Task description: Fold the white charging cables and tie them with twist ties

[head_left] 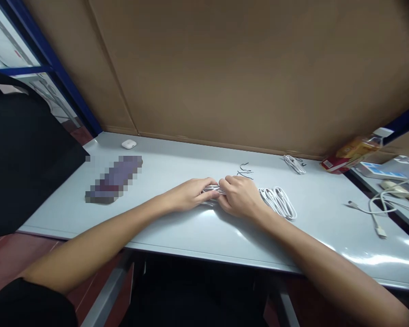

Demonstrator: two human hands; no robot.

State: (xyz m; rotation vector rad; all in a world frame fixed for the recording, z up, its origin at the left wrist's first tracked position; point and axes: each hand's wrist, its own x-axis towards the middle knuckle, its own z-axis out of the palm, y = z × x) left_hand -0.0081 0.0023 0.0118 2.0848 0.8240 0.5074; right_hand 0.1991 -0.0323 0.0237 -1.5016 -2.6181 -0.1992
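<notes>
Both of my hands meet at the middle of the pale grey table [177, 236]. My left hand [191, 194] and my right hand [240, 196] both grip one end of a white coiled cable [278, 202], whose loops trail out to the right of my right hand. The part between my fingers is mostly hidden. Several thin black twist ties [245, 171] lie just behind my hands.
A small white earbud case [128, 144] sits far left. A blurred dark object [114, 179] lies left of my hands. Another bundled white cable [294, 164] lies at the back right; a loose cable [375, 213] and a packet [352, 154] are right. Cardboard wall behind.
</notes>
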